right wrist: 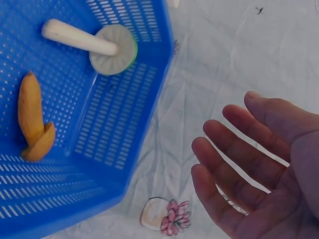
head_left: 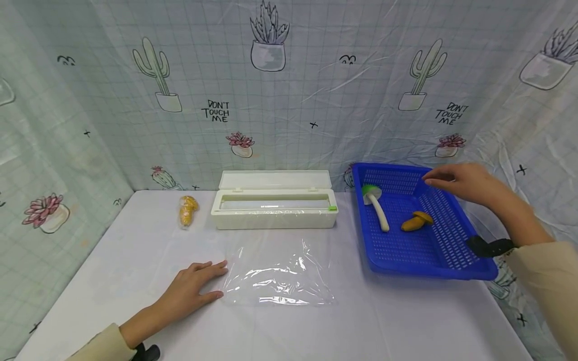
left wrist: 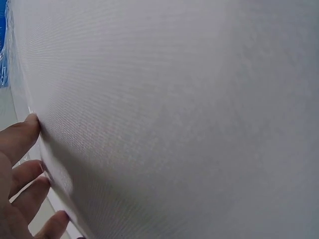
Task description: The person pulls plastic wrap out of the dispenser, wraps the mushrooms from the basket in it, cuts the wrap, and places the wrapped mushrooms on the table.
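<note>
My left hand (head_left: 191,287) rests on the white table with its fingers spread, fingertips at the left edge of a sheet of clear plastic wrap (head_left: 282,281). Over the back right part of a blue plastic basket (head_left: 433,272) hovers my right hand (head_left: 465,184), holding nothing; the right wrist view shows its fingers relaxed and apart. Inside the basket lie a toy mushroom with a green cap and white stem (head_left: 379,213) and a yellow-brown toy mushroom (head_left: 416,221). Behind the wrap stands a white cling film box (head_left: 275,219) with its lid raised.
A yellow mushroom-shaped thing in clear wrap (head_left: 187,211) lies at the back left of the table (head_left: 149,240). A green cutter slider (head_left: 332,208) sits at the box's right end. Cloth with printed cacti (head_left: 289,110) hangs behind and at both sides.
</note>
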Available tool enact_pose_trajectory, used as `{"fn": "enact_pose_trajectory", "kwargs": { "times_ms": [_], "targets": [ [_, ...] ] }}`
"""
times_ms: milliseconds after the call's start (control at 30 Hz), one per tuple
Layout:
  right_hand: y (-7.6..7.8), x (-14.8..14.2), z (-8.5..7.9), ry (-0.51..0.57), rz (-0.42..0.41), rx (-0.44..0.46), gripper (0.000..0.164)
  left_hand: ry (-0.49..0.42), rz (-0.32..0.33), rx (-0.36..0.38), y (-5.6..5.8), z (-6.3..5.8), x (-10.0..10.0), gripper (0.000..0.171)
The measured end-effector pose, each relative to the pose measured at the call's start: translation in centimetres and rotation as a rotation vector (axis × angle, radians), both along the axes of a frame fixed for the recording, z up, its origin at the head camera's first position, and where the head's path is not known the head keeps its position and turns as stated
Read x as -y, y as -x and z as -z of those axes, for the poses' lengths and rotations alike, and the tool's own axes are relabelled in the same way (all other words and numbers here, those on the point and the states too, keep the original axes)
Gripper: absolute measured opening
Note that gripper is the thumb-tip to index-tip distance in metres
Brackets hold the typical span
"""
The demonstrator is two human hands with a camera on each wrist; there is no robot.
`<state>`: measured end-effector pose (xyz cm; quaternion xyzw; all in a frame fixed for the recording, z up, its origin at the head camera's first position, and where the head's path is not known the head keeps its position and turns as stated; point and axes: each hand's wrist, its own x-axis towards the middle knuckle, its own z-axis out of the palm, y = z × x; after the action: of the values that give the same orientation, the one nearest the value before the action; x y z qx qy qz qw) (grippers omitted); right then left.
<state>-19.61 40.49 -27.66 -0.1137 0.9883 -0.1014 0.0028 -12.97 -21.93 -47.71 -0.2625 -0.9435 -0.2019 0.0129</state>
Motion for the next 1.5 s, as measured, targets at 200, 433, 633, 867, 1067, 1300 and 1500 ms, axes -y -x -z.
{"fn": "enact_pose_trajectory", "kwargs": {
  "times_ms": [200, 433, 633, 867, 1067, 1300, 1500],
  "targets": [
    [1.1, -0.9, 0.7, -0.017, 0.003, 0.0, 0.034, 0.018, 0.002, 0.032, 0.1, -0.1, -0.1, 0.056],
    [1.9, -2.3, 2.4, 0.025, 0.018, 0.032, 0.037, 0.032, -0.008, 0.025, 0.2, 0.0, -0.1, 0.056],
    [2.5, -3.4, 3.9, 0.043, 0.025, 0.07, 0.038, 0.036, -0.003, 0.014, 0.2, -0.1, 0.0, 0.056],
    [3.2, -4.1, 6.2, -0.026, -0.005, 0.133, 0.036, 0.032, 0.003, 0.019, 0.2, -0.3, 0.0, 0.057],
    [3.6, -3.8, 7.0, 0.0, -0.003, 0.183, 0.035, 0.026, -0.003, 0.02, 0.3, -0.2, 0.0, 0.058],
    [4.0, -4.0, 8.1, -0.029, -0.044, 0.212, 0.024, 0.024, -0.001, 0.016, 0.3, -0.1, 0.0, 0.057],
    [4.3, -4.4, 8.8, -0.001, -0.049, 0.266, 0.028, 0.033, -0.012, 0.024, 0.1, -0.2, -0.1, 0.057]
  ]
}}
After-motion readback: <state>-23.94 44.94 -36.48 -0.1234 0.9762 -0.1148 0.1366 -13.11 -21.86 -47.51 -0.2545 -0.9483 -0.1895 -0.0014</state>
